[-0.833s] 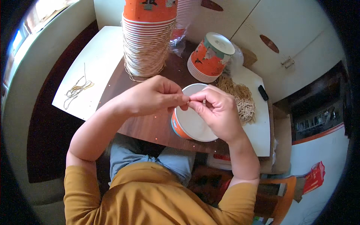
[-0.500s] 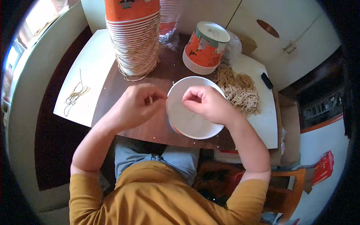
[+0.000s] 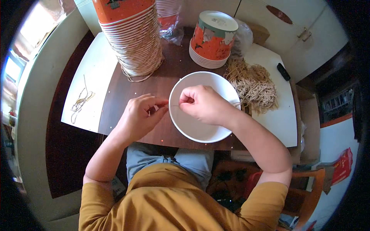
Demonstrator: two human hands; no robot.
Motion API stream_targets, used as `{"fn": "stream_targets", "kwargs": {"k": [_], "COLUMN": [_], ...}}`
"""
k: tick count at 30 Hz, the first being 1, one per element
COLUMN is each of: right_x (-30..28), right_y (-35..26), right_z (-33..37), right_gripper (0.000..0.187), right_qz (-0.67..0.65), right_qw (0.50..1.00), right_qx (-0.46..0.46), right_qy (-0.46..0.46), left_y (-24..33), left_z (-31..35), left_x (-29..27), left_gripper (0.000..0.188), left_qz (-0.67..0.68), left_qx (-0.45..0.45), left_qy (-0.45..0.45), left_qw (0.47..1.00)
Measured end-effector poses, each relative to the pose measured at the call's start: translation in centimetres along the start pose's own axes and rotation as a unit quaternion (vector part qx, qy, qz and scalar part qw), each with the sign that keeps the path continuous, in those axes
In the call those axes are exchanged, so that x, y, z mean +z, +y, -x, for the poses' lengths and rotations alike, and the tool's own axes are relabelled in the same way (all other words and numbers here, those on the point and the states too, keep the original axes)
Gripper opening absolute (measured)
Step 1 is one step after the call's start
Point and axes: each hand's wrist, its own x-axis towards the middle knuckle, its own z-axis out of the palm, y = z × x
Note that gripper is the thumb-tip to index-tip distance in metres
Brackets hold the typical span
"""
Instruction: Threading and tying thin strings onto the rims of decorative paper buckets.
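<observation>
A paper bucket, white inside, stands mouth up at the table's front. My right hand reaches into its mouth, thumb and forefinger pinched on the end of a thin cord. That cord runs to the bucket's left wall. Outside the same wall, my left hand has its thumb and forefinger tips brought together close to the rim; what they hold is too small to make out. At the right rim, next to my right wrist, a short bit of pale cord shows.
A tall stack of orange buckets with cord handles stands at back left, and a shorter upside-down stack at back right. A heap of beige cords lies on the right, a black object beyond it. Loose cords lie left.
My right hand has moved left inside the bucket, toward its left wall, where the thin cord now shows at its fingertips. My left hand has lowered slightly beside the rim. The whole view has shifted a little.
</observation>
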Motion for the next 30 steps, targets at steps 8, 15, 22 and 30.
{"fn": "stream_targets", "kwargs": {"k": [8, 15, 22, 30], "right_x": [0.42, 0.05, 0.12, 0.81], "right_y": [-0.11, -0.67, -0.87, -0.99], "right_z": [-0.47, -0.04, -0.25, -0.83], "right_gripper": [0.011, 0.009, 0.009, 0.011], "right_qz": [-0.005, 0.01, 0.007, -0.008], "right_qw": [1.0, 1.0, 1.0, 1.0], "right_qx": [-0.007, -0.013, -0.001, -0.013], "right_qy": [-0.01, -0.025, -0.019, -0.019], "left_y": [-0.19, -0.25, -0.21, -0.21], "left_z": [0.0, 0.12, 0.15, -0.1], "left_x": [0.06, -0.13, -0.03, 0.18], "left_gripper": [0.018, 0.017, 0.016, 0.015], "left_qz": [0.011, 0.004, 0.01, -0.002], "left_qx": [0.032, 0.034, 0.053, 0.074], "left_qy": [0.005, 0.008, 0.013, 0.021], "left_qw": [0.999, 0.999, 0.998, 0.997]}}
